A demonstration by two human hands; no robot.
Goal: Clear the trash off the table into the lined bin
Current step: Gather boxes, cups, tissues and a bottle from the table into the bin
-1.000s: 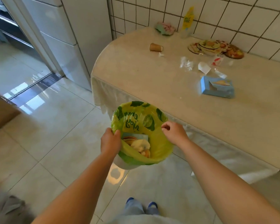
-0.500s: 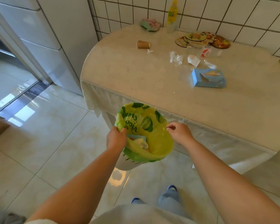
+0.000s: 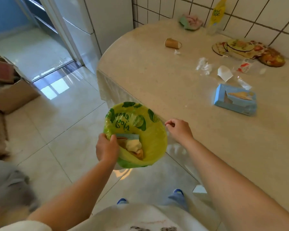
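A small bin (image 3: 150, 147) lined with a yellow-green lime-print bag hangs beside the table's front edge, with food scraps and a blue carton inside. My left hand (image 3: 106, 148) grips its near-left rim. My right hand (image 3: 178, 129) hovers just right of the bin over the table edge, fingers loosely curled, holding nothing. On the beige table (image 3: 157, 77) lie a tipped brown paper cup (image 3: 172, 43), clear plastic wrappers (image 3: 203, 65), a white scrap (image 3: 224, 75), a red-and-white wrapper (image 3: 244, 66) and a torn blue box (image 3: 235, 99).
At the table's back stand a yellow bottle (image 3: 216, 15), a pink-and-green cloth (image 3: 191, 22) and stacked patterned coasters (image 3: 245, 50) against the tiled wall. A cardboard box (image 3: 8, 90) sits on the tiled floor at left. A white fridge (image 3: 97, 22) stands behind the table's left end.
My right hand has let go of the bin's rim and lifted to the right. My left hand still holds the bin. The view has shifted closer to the table.
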